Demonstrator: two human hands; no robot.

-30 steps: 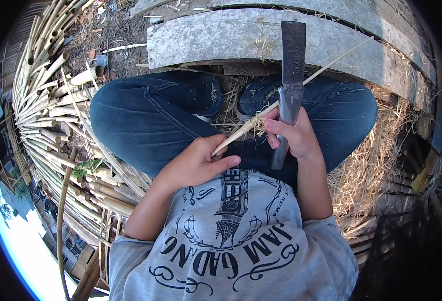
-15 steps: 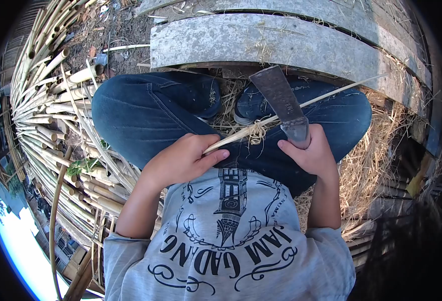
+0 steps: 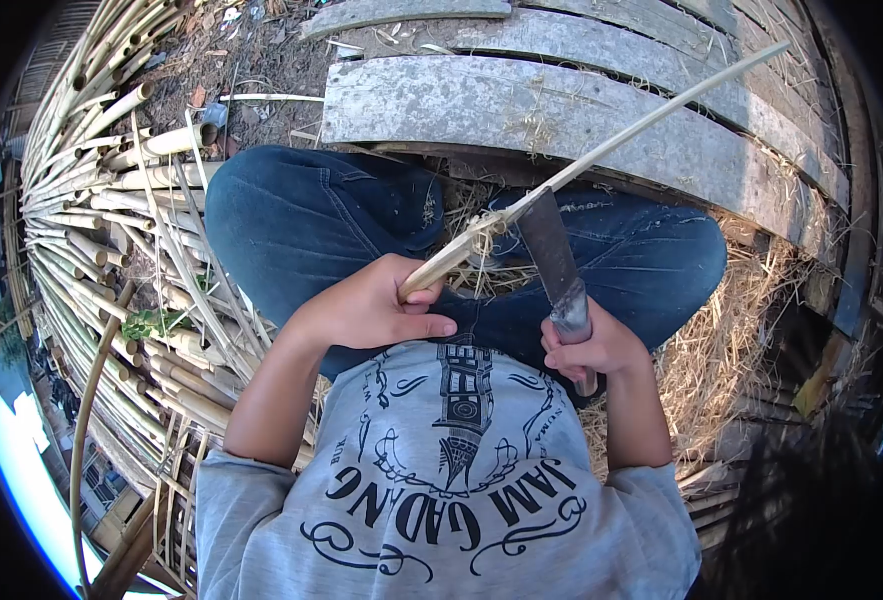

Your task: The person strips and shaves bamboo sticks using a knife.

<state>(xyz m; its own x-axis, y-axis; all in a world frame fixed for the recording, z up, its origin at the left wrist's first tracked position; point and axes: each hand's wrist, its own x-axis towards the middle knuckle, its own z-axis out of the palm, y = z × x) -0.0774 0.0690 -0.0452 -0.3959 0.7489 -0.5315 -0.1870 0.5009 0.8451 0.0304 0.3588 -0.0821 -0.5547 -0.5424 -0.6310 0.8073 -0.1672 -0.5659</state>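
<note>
A long pale bamboo strip (image 3: 651,125) slants up to the right across my lap, over the planks. Around its lower end my left hand (image 3: 376,305) is closed. Curled shavings (image 3: 486,232) cling to the strip a little beyond that grip. My right hand (image 3: 596,345) is wrapped round the grey handle of a machete (image 3: 551,255). The dark, broad blade points up and left, its tip end meeting the strip just past the shavings. Whether the edge bites into the bamboo I cannot tell.
Weathered wooden planks (image 3: 441,100) form a low platform ahead of my crossed legs (image 3: 291,230). Many cut bamboo poles (image 3: 91,290) are heaped on the left. Straw-like shavings (image 3: 731,340) pile up at the right, and a leaning pole (image 3: 96,400) stands at the lower left.
The bamboo strip's far end has swung up, so it slants more steeply. The machete has moved down and left, its blade now turned narrower to view and near the shavings.
</note>
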